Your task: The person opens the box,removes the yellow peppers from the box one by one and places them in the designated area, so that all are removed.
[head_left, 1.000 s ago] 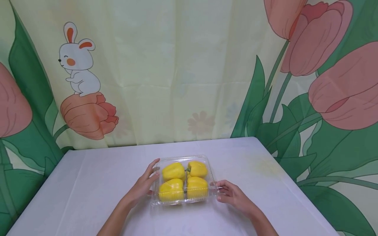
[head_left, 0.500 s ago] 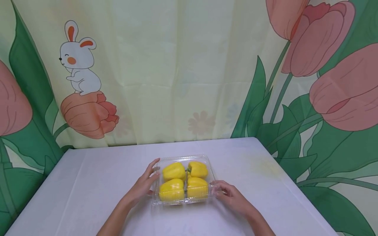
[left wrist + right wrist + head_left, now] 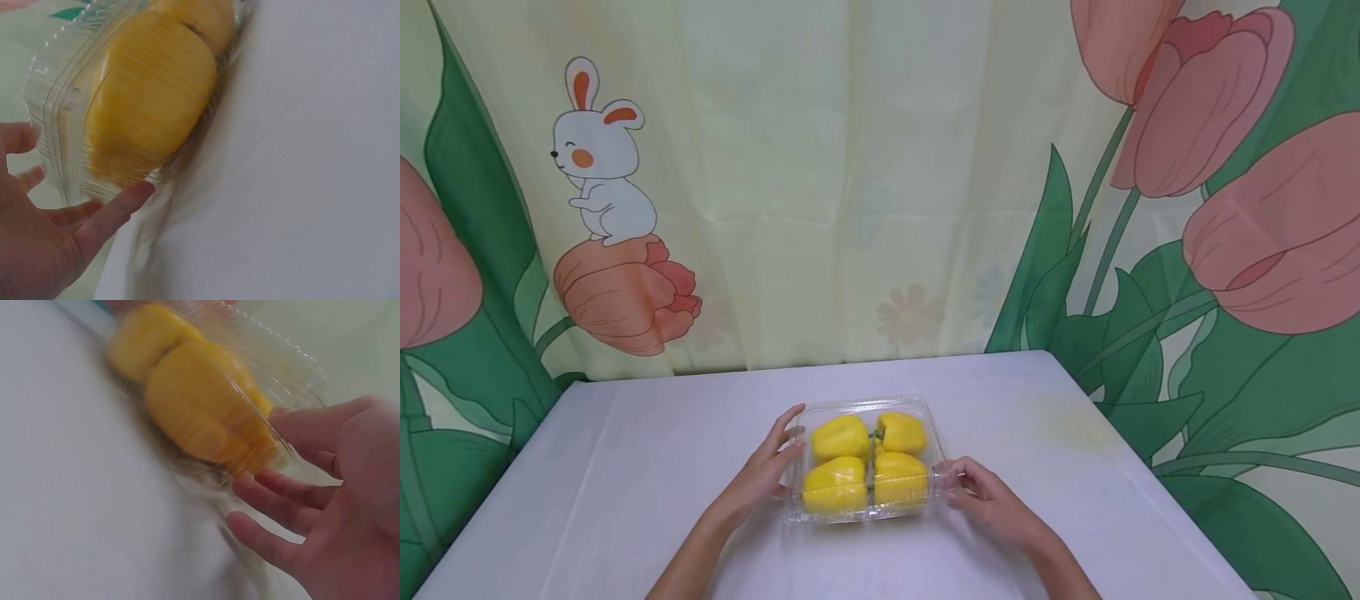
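A clear plastic clamshell box [image 3: 863,518] stands on the table with its lid down. Several yellow bell peppers [image 3: 838,437] show through it, in two rows. My left hand [image 3: 760,475] lies along the box's left side; in the left wrist view its spread, fairly straight fingers [image 3: 119,212] touch the wall near the corner. At the near right corner my right hand [image 3: 992,504] pinches the box edge. In the right wrist view its thumb [image 3: 306,428] is at the rim and the other fingers are lower, by the side wall.
A white cloth covers the table [image 3: 647,467] under the box. Behind it hangs a pale curtain [image 3: 820,183] printed with tulips and a rabbit.
My right hand has moved slightly left, and its fingers now overlap the box's right edge. The left hand and the box have stayed in about the same place.
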`<state>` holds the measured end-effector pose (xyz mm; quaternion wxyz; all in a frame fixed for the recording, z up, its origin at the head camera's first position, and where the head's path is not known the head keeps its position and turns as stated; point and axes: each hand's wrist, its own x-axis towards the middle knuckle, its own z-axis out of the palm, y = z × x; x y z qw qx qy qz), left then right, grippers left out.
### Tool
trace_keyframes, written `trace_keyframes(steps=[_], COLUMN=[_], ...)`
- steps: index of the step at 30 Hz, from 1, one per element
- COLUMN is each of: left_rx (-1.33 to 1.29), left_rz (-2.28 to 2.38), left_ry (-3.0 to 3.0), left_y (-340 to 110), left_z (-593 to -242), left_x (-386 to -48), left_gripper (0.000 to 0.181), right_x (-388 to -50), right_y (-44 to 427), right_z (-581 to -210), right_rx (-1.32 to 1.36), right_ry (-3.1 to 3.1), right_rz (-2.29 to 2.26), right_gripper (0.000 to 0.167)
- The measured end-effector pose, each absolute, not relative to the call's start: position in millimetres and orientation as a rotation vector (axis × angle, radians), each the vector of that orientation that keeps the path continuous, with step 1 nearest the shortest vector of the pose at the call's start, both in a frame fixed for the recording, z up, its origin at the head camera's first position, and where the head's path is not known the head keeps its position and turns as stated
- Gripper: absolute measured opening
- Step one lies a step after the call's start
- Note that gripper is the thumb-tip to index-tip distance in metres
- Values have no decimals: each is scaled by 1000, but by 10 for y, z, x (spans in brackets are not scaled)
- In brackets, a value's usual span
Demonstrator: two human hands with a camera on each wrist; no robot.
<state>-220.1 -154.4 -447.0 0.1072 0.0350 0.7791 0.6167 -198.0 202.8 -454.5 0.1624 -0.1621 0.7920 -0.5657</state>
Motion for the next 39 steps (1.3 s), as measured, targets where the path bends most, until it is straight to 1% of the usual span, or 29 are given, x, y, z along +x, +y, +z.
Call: trace_keyframes(steps=[4,13,21,25,29,39], left_rx=[99,94,65,63,65,36], left_rz=[1818,1846,1837,1847,1866,1835], left_ry=[2303,2304,2322,2336,2340,2395], left_y=[-1540,-1542,-1576,-1593,-1620,-1657], left_z=[-4471,-4454,-4424,-4415,-4409,-4424], left_x=[-2199,-2191,-2185,-2174,-2154,-2125], left_gripper=[56,56,58,56,54,55], right_x=[-1990,-1995,-1989,-1998,-2017,-2082], right_y=[2058,2076,2132,2143,2142,2128], right_z=[-4559,-4483,-4430,-4418,-4403,-4365], right_rx=[-447,-358,-369,-390,-416,-445], right_ry=[2234,2277,2233,2227,2263,2314], right_rz=[-1622,-1551,-1515,-1515,-1504,-1494], right_gripper=[32,54,73,82,85,84])
